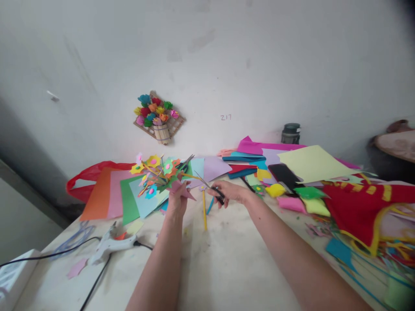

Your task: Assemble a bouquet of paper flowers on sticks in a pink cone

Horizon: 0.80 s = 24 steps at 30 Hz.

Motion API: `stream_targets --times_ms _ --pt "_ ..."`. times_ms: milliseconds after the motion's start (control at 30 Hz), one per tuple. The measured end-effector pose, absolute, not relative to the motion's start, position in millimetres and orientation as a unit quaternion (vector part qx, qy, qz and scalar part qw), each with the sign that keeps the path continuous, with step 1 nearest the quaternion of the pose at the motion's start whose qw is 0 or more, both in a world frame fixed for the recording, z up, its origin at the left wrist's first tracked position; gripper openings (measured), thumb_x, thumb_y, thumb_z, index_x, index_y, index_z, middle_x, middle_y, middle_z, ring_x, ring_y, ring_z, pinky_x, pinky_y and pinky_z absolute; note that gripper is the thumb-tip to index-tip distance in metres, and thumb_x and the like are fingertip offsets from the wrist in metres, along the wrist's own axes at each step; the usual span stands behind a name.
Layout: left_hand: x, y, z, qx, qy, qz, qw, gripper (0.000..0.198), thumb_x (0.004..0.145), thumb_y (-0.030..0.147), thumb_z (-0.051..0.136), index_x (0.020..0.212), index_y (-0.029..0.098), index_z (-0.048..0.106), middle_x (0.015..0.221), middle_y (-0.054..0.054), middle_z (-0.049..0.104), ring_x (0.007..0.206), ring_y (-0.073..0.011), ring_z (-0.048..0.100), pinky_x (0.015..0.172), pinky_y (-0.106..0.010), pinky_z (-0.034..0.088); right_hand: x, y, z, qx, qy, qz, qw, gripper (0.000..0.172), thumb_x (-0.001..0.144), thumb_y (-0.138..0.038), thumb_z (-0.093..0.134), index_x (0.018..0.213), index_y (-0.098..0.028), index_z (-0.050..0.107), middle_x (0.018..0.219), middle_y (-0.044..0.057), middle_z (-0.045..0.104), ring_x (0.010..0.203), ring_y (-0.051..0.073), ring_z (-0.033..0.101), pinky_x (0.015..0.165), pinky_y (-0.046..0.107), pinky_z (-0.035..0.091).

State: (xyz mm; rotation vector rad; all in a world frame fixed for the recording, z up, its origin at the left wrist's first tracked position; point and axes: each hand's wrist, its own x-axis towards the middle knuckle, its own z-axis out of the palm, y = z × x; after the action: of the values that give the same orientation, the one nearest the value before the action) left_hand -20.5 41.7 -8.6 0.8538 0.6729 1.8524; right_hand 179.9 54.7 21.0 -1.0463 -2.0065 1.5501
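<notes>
My left hand [179, 194] is closed around the base of a paper flower bouquet [155, 170], where pink paper [188, 193] shows at the fingers. Yellow, orange, green and blue blooms fan out to the left. A thin yellow strip [191, 176] sticks out to the right from the bunch. In my right hand [227, 193] is a pair of scissors [218, 194] with dark handles, its blades pointing up and left towards the strip's end. Whether the blades touch the strip I cannot tell. Under the hands lies a yellow-stemmed paper flower [204, 209] beside a short blue strip [210, 206].
A white glue gun [112, 244] with a black cord lies at left, near a power strip [16, 276]. Coloured sheets [97, 194] lie behind it. On the right are a phone [285, 176], small coloured packets [292, 204], red felt [353, 211] and paper scraps. A flower decoration [158, 116] hangs on the wall.
</notes>
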Motion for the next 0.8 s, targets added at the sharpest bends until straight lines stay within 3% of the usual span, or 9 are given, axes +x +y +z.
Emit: stream_targets --times_ms 633,800 --pt "-19.8 45.5 -15.4 0.361 0.285 0.738 0.494 0.037 0.057 0.019 0.077 0.092 0.025 0.067 0.126 -0.001 0.053 0.075 -0.0088 0.058 0.053 -0.018 0.041 165.9 45.2 24.0 -0.437 -0.714 0.472 0.275 0.042 0.070 -0.055 0.066 0.078 -0.016 0.053 0.047 -0.007 0.049 0.035 0.006 0.047 0.032 0.015 0.029" --pt "-22.0 45.2 -15.2 0.345 0.290 0.744 0.493 0.037 0.054 0.019 0.079 0.089 0.023 0.067 0.121 -0.002 0.057 0.075 -0.0094 0.058 0.053 -0.018 0.041 164.5 52.8 17.3 -0.419 -0.704 0.479 0.316 0.042 0.065 -0.054 0.070 0.072 -0.015 0.056 0.044 -0.008 0.045 0.034 0.005 0.041 0.036 0.018 0.036"
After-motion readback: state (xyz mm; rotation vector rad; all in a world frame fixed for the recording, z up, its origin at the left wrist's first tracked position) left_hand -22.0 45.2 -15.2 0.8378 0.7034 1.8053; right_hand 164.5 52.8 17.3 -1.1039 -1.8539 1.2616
